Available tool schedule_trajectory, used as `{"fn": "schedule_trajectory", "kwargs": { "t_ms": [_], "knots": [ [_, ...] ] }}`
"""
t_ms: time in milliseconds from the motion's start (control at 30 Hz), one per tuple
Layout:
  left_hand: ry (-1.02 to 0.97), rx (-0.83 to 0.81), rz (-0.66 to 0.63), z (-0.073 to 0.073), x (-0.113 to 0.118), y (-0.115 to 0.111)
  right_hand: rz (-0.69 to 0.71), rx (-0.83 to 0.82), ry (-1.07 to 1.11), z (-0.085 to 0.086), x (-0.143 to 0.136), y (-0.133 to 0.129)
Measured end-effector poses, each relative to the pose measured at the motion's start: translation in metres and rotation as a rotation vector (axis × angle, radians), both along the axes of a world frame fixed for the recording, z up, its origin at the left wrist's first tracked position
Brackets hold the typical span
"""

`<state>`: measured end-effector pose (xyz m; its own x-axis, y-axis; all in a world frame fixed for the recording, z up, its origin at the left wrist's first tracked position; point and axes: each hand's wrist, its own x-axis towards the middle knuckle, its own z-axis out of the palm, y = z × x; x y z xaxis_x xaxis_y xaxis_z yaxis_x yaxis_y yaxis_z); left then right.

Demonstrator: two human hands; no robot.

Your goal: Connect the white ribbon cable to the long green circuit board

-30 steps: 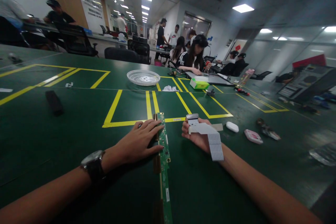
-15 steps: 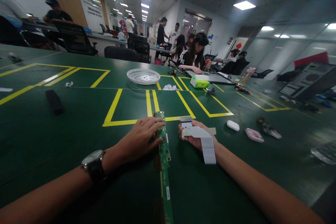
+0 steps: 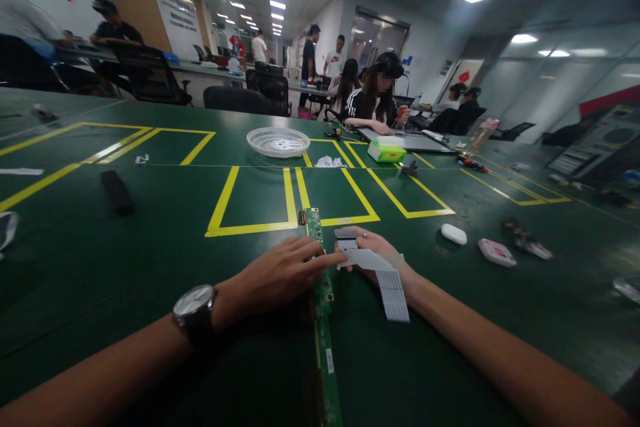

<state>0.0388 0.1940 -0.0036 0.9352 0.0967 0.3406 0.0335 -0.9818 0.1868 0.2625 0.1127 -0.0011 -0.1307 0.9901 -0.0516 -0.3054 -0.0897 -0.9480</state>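
A long, narrow green circuit board (image 3: 327,347) runs away from me along the table, with brown flexible strips at its left edge. My left hand (image 3: 280,270), with a watch on its wrist, lies across the board's upper part, its fingers bent over it. The index finger reaches past the board to the white ribbon cable (image 3: 393,293) and appears to touch it. My right hand (image 3: 375,247) is closed on that folded cable, palm turned up, just right of the board. The cable's dark-banded end points away from me; its striped tail hangs by the wrist.
Yellow tape (image 3: 250,230) outlines frames on the green table. Beyond stand a white basket (image 3: 278,143) and a green tissue pack (image 3: 387,151). A white case (image 3: 454,234) and a pink-white box (image 3: 497,252) lie right, a black block (image 3: 116,192) left. Another person (image 3: 373,103) sits opposite.
My left index finger has stretched rightward over the board to the cable. The right hand with the cable has come slightly closer to the board. The view has shifted a little.
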Motion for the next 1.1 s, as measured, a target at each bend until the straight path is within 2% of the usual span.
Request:
{"fn": "schedule_trajectory", "kwargs": {
  "t_ms": [333,600,767,1100],
  "knots": [
    [0.033,-0.134,0.005,0.0034,-0.0030,0.0001,0.030,0.009,0.016,0.0000,0.0005,-0.0069],
    [0.048,-0.156,0.010,0.0052,-0.0027,0.0000,0.012,0.009,0.012,0.0009,-0.0025,-0.0074],
    [0.075,-0.140,0.020,0.0080,-0.0018,-0.0025,-0.035,0.015,-0.030,0.0052,-0.0075,-0.0093],
    [0.089,-0.076,0.030,0.0046,0.0000,-0.0018,-0.053,0.032,-0.027,0.0043,-0.0080,-0.0094]
  ]
}}
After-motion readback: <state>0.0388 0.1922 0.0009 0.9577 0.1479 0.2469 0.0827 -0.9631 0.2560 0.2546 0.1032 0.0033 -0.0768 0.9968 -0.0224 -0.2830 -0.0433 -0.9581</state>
